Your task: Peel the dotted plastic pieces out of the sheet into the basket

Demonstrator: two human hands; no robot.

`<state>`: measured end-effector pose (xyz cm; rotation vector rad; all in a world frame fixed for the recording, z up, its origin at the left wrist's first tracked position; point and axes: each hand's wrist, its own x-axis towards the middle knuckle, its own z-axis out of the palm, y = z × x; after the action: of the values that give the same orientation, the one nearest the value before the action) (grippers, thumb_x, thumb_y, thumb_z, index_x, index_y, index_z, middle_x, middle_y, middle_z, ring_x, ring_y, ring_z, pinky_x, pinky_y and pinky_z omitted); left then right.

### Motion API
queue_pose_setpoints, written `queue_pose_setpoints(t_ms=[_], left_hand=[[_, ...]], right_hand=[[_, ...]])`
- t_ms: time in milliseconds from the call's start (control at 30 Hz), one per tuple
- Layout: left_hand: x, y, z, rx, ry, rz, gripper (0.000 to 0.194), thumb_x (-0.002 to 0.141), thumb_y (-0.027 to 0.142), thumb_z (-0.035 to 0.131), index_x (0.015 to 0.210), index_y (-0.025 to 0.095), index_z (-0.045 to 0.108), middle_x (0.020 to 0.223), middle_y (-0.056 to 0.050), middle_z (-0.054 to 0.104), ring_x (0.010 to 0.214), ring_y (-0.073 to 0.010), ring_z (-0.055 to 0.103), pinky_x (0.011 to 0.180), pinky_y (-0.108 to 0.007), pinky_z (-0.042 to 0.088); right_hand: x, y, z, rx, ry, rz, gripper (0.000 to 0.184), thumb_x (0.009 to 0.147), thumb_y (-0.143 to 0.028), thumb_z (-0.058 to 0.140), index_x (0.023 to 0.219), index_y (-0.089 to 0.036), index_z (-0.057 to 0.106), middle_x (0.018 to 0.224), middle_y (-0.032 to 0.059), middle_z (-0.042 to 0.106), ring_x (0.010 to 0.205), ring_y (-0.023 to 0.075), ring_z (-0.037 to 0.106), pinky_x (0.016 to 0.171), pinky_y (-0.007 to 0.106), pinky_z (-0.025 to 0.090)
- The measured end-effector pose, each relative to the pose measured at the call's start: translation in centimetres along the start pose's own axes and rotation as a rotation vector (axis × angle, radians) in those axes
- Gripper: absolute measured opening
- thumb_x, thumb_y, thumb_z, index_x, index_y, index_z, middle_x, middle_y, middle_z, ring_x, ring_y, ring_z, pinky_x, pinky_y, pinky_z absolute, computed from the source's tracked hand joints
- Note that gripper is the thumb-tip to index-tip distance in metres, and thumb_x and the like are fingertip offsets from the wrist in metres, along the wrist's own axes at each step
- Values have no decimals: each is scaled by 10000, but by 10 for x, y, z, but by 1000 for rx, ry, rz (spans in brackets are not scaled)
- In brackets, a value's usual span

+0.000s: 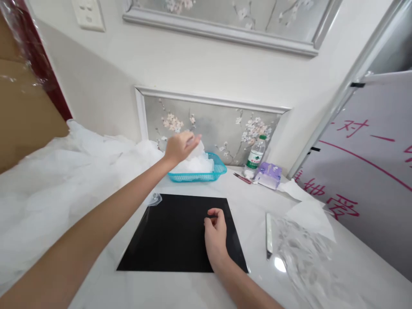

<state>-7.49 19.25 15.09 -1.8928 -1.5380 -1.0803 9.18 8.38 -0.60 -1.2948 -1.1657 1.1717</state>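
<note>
Reaching over the blue plastic basket (pixel 219 168), my left hand (pixel 180 148) has its fingers closed together. A thin white filmy piece (pixel 197 151) shows just under the fingertips, against the white pile (pixel 196 165) in the basket. A flat black sheet (pixel 174 236) lies on the table in front of me. On its right part rests my right hand (pixel 216 231), fingers curled in toward the thumb, with nothing visible in them. A small clear plastic piece (pixel 155 199) sits at the sheet's far left corner.
Heaped white filmy material (pixel 80 171) covers the left side. Behind stand a green-capped water bottle (pixel 255 156), a purple tissue pack (pixel 268 174) and a reddish pen-like tool (pixel 243 178). A white cutter-like tool (pixel 269 236) and clear plastic film (pixel 309 253) lie at right.
</note>
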Motion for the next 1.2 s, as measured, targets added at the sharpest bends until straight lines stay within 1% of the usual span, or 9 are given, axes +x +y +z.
queue_pose_setpoints(t_ms=[133, 267, 400, 467, 600, 767, 900, 1033, 1200], left_hand=[[23, -10, 55, -85, -98, -338, 413, 893, 465, 340, 1075, 127, 493, 984, -133, 612, 950, -224, 572, 795, -323, 408], [-26, -34, 61, -33, -229, -343, 476, 888, 432, 333, 1189, 78, 435, 1197, -206, 544, 1142, -263, 496, 937, -382, 372], [-102, -73, -16, 72, -403, -226, 561, 764, 496, 518, 1199, 143, 483, 1271, -164, 526, 1223, -318, 423, 1020, -468, 284], [-133, -99, -70, 339, -527, -62, 552, 810, 482, 448, 1236, 131, 474, 1369, -190, 443, 1301, -328, 342, 1075, -506, 163], [-162, -137, -149, 602, -649, -8, 518, 855, 448, 340, 1220, 121, 507, 1421, -174, 398, 1326, -303, 327, 1084, -443, 189], [-152, -132, -168, 725, -671, -20, 632, 773, 328, 453, 1348, 77, 370, 1443, -186, 357, 1316, -299, 347, 1087, -430, 179], [-145, -112, -179, 843, -678, -219, 777, 724, 341, 567, 1378, 23, 293, 1455, -234, 302, 1313, -366, 317, 1023, -447, 301], [-146, -100, -209, 787, -798, -373, 464, 881, 285, 332, 1315, 158, 435, 1356, -137, 484, 1163, -298, 504, 838, -384, 454], [-127, -88, -237, 806, -717, -511, 421, 894, 302, 300, 1213, 276, 573, 1014, -66, 671, 896, -282, 600, 704, -383, 465]], right_hand=[[0, 1, -1, -19, -22, 24, 184, 704, -203, 437, 888, -210, 449, 645, -42, 403, 586, 134, 424, 570, 257, 363], [0, 3, -3, -23, -30, 23, 175, 713, -210, 437, 888, -210, 448, 635, -45, 402, 586, 135, 433, 584, 261, 372], [0, 4, -5, -51, -34, 8, 181, 711, -214, 448, 891, -210, 456, 652, -42, 426, 579, 133, 439, 578, 268, 365], [0, 4, -5, -60, -31, -19, 186, 703, -212, 460, 889, -208, 464, 647, -42, 431, 578, 133, 445, 580, 271, 366], [-1, 5, -5, -90, -12, -48, 188, 688, -202, 474, 876, -203, 481, 633, -45, 431, 569, 131, 453, 578, 274, 374], [-2, 7, -5, -65, -13, -70, 185, 687, -207, 470, 872, -203, 469, 645, -43, 453, 582, 134, 480, 584, 273, 392], [-1, 10, -5, -52, -24, -66, 181, 693, -220, 473, 874, -204, 462, 671, -37, 470, 590, 133, 490, 589, 274, 395], [0, 13, -5, -86, -41, -60, 182, 700, -234, 477, 880, -204, 477, 633, -43, 450, 585, 140, 492, 587, 279, 393], [-1, 13, -6, -85, -46, -53, 185, 693, -231, 486, 875, -203, 488, 632, -40, 458, 592, 142, 503, 586, 280, 392]])
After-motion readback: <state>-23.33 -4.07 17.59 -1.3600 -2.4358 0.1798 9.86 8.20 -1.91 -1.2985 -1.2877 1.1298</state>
